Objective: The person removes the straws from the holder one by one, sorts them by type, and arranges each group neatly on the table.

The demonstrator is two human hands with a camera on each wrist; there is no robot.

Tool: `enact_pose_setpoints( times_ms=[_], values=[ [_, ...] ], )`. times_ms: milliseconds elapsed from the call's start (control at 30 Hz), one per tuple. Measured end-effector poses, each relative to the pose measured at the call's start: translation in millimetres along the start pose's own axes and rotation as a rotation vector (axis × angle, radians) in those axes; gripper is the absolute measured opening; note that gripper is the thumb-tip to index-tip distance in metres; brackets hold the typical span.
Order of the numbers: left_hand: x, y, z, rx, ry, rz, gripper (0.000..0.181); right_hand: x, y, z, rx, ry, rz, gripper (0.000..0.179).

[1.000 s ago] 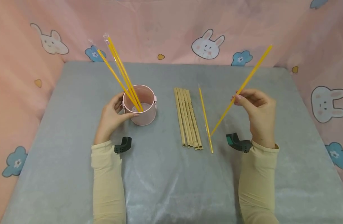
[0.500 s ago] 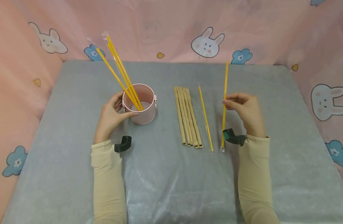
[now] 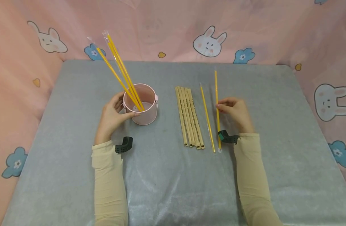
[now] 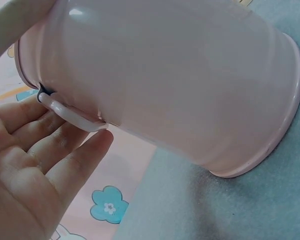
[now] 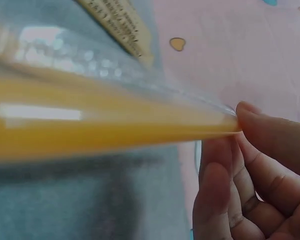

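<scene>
My left hand (image 3: 109, 122) holds a small pink bucket (image 3: 145, 118), its thumb over the near rim and its fingers along the left side. The left wrist view shows those fingers beside the bucket's handle (image 4: 72, 115). Several yellow straws (image 3: 119, 67) in clear wrappers lean leftward out of the bucket. On the right, my right hand (image 3: 236, 113) pinches another wrapped yellow straw (image 3: 216, 86) between thumb and fingers near its middle. That straw points away from me, close to the right of a yellow straw (image 3: 207, 119) lying on the table.
Several flat paper-wrapped sticks (image 3: 188, 116) with printing lie side by side on the grey table (image 3: 167, 175), between the bucket and the loose straw. A pink curtain (image 3: 173, 31) with rabbits and flowers hangs around the table's back and sides.
My right hand has moved left and turned the straw from a slant to nearly parallel with the lying one, lowering it toward the table. My left hand and the bucket have stayed put.
</scene>
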State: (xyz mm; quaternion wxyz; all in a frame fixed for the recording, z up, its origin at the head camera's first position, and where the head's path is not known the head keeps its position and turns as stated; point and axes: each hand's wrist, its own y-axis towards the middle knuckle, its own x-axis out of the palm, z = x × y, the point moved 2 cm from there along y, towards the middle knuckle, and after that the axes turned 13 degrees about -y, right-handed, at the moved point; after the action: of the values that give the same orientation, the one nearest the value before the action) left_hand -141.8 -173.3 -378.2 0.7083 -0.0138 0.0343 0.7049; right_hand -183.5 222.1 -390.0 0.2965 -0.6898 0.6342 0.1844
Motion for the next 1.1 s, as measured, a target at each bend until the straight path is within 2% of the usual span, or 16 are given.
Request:
enact_pose_setpoints(
  times_ms=[233,433,633,1100],
  values=[
    [-0.2,-0.1,0.3,-0.004,-0.011,0.003,0.079,8,7.0,8,0.029,-0.080,-0.070,0.030],
    [0.0,-0.1,0.4,-0.009,-0.004,0.002,0.079,13,10.1,16,0.037,-0.089,-0.154,0.029],
    [0.2,0.4,0.4,0.001,0.003,0.000,0.078,17,10.0,18,0.034,-0.192,-0.229,0.029],
    [0.6,0.6,-0.3,-0.002,0.004,0.001,0.079,20,13.4,22,0.034,-0.206,-0.220,0.029]
  ],
)
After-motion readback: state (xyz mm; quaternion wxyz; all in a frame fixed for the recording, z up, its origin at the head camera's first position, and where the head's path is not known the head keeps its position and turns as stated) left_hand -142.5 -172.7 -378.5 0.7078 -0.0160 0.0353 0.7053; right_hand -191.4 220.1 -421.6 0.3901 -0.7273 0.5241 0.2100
